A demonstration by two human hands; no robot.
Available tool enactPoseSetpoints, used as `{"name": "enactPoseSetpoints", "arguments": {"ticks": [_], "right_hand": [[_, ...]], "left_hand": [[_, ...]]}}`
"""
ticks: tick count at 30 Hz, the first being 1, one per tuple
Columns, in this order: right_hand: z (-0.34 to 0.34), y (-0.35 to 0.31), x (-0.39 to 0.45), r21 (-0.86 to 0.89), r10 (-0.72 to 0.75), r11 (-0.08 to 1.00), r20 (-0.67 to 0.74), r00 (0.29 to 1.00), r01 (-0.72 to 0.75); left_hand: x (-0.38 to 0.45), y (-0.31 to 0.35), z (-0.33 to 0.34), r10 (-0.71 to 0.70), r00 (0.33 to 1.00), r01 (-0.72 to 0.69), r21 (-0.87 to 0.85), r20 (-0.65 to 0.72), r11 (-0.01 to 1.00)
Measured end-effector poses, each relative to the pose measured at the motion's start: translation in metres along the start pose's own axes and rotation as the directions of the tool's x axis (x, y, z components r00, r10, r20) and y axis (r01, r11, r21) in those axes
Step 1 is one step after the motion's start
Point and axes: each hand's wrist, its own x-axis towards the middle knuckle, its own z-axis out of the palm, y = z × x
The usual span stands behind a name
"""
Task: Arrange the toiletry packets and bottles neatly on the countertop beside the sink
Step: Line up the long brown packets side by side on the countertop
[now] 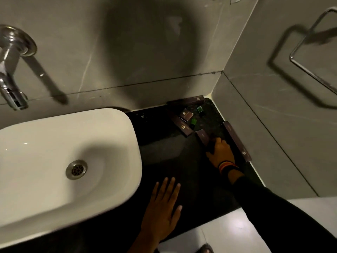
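Observation:
Several brown toiletry packets lie scattered on the black countertop (169, 156) right of the white sink (60, 161). One long packet (186, 102) lies along the back wall, another long one (237, 141) along the right wall. A short packet (186, 115) and a slanted one (182, 127) sit between them. Two small green-capped bottles (200, 109) (193, 122) stand among them. My right hand (221, 150) rests on a packet (202, 136), fingers closing over its near end. My left hand (162, 209) lies flat and open on the counter's front.
A chrome tap (12, 73) juts from the wall above the sink's left end. A metal towel ring (313, 57) hangs on the right wall. The counter's front edge runs just below my left hand. A small dark item (142, 116) sits by the sink's back corner.

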Motion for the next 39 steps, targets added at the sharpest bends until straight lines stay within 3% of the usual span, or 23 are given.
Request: {"name": "enactPoseSetpoints", "arguments": {"ticks": [5,9,12,27,32,39], "right_hand": [[0.004,0.005,-0.057,0.266,0.066,0.961,0.017,0.998,-0.069],[0.017,0.006,-0.111,0.296,-0.027,0.955,0.059,0.998,0.008],[0.03,0.011,-0.135,0.3,-0.086,0.952,0.051,0.995,0.067],[0.055,0.019,-0.134,0.388,-0.114,0.918,0.049,0.992,0.086],[0.033,0.012,-0.091,0.438,-0.067,0.896,-0.036,0.997,0.075],[0.009,-0.046,0.0,0.275,-0.199,0.935,-0.114,0.973,0.223]], "left_hand": [[-0.005,-0.016,-0.005,0.169,0.985,-0.169,-0.03,-0.021,0.985],[-0.011,-0.037,-0.013,0.334,0.943,-0.334,0.03,0.004,0.942],[-0.013,-0.046,-0.021,0.38,0.923,-0.385,0.104,0.06,0.917],[-0.018,-0.049,-0.026,0.361,0.928,-0.368,0.071,0.09,0.927],[-0.018,-0.049,-0.025,0.35,0.934,-0.351,0.001,0.067,0.936],[-0.017,-0.048,-0.024,0.335,0.941,-0.334,-0.046,0.041,0.942]]}}
